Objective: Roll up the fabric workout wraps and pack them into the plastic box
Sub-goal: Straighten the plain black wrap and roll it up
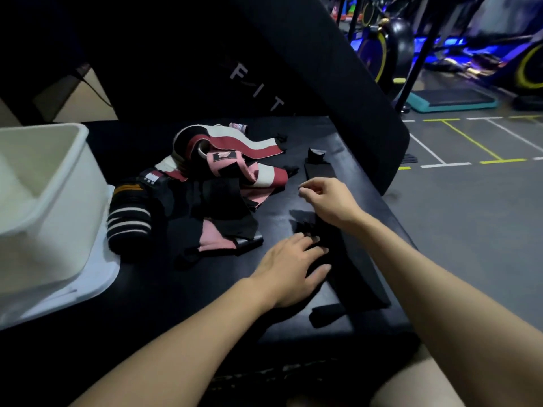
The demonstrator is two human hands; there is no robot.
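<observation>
A long black wrap [357, 265] lies stretched along the right side of the black bench [164, 304]. My left hand [289, 270] rests flat on its near part with fingers straight. My right hand [326, 201] hovers over the wrap's middle, fingers loosely bent, holding nothing that I can see. A heap of wraps [223, 171] in maroon, white, pink and black lies at the bench's centre. A rolled black wrap with white and orange stripes [129, 218] sits beside the white plastic box [44, 207] at the left. The box's inside looks bare where it shows.
The box stands on its white lid [100, 277]. A black padded backrest [323, 83] rises behind the bench. The bench's right edge drops to a grey gym floor [470, 215] with painted lines; exercise bikes and a step platform [452, 101] stand far right.
</observation>
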